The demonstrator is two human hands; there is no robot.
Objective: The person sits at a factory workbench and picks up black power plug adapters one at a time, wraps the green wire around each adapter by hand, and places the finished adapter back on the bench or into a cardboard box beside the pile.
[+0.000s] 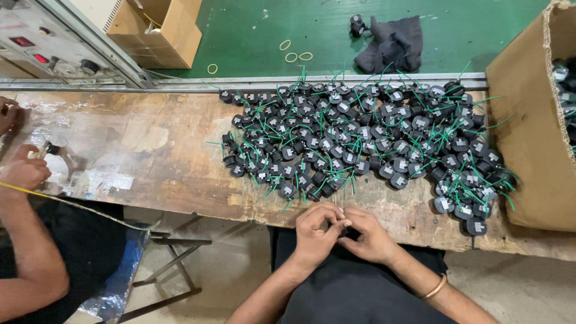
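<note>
Both hands meet at the near edge of the bench [150, 156], fingers bunched together over the person's lap. The left hand [316, 231] and the right hand [367, 237] pinch a small dark part [346, 228] between their fingertips; it is mostly hidden by the fingers, so its shape cannot be told. A thin bangle [436, 287] sits on the right wrist.

Just beyond the hands, spread across the worn wooden bench, lies a large heap of small black round parts with green wires [360, 141]. The heap runs from the middle of the bench to its right end, where it reaches a brown cardboard box [528, 126] standing at the edge with more of the same parts inside.

At the far left, a co-worker's hands [21, 171] rest on the bench near a small dark piece, and a yellow cord [72, 203] crosses that person's arm. Behind the bench runs a metal rail [300, 81], and past it a green surface [252, 30] carries a dark cloth [390, 43], several yellow rubber bands [297, 56] and another cardboard box [162, 30]. A grey control panel with red displays [36, 45] stands at the upper left.
</note>
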